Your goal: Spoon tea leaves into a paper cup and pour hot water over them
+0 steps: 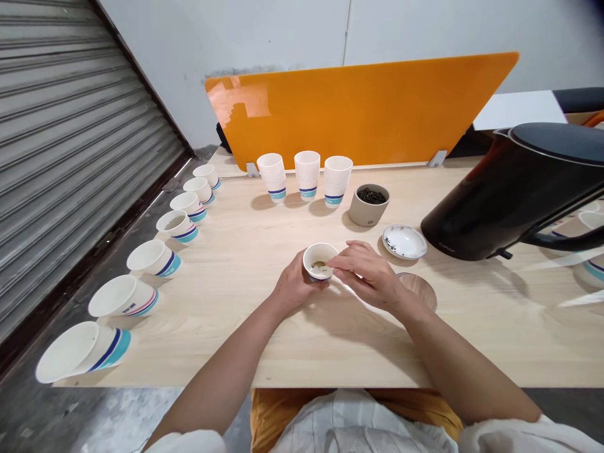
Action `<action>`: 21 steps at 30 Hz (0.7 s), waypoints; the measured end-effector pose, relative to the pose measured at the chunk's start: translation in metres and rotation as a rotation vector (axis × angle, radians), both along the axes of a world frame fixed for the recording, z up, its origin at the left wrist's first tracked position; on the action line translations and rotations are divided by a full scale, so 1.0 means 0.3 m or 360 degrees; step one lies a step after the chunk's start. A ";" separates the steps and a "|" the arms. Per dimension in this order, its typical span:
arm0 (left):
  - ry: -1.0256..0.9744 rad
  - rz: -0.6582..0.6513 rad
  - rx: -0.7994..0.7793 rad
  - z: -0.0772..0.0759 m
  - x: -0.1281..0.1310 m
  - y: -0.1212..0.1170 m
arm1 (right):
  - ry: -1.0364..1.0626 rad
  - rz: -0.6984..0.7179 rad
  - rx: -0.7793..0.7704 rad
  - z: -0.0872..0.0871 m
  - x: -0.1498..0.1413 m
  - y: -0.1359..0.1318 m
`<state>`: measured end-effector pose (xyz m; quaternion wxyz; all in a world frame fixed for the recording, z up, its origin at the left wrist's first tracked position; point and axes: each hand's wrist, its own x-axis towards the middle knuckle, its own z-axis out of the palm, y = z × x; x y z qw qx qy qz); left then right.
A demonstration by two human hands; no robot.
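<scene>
In front of me on the table stands a white paper cup (312, 252), with my left hand (298, 283) wrapped around its left side and base. A little liquid and some small dark bits show inside it. My right hand (365, 270) is at the cup's right rim, thumb and fingertips pinched together over the opening. A thin brownish piece lies in the cup near these fingertips; whether they hold it I cannot tell. Beyond the right hand are a grey pot (367, 211) of dark dried leaves and a small white dish (404, 241). A round wooden lid (419, 290) is partly behind the right wrist.
Several single paper cups (153, 258) line the table's left edge. Three stacks of paper cups (307, 173) stand at the back before an orange divider (358, 116). A large black kettle (495, 195) is at the right, with more cups (593, 267) behind its handle.
</scene>
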<state>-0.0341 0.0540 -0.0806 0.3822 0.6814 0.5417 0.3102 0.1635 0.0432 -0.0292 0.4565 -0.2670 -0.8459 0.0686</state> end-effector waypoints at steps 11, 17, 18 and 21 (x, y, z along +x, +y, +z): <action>0.0049 0.0079 -0.0003 0.011 0.006 0.005 | 0.0218 -0.0005 -0.0065 0.031 0.009 -0.011; 0.0033 0.0022 -0.0045 0.003 0.001 0.008 | 0.0328 -0.0127 -0.0192 0.025 0.010 -0.008; 0.0040 0.0017 -0.0061 0.000 0.001 0.008 | 0.0357 -0.0121 -0.0218 0.021 0.010 -0.008; 0.0055 0.0011 -0.0091 -0.005 0.000 0.010 | 0.0470 -0.0101 -0.0301 0.014 0.011 -0.007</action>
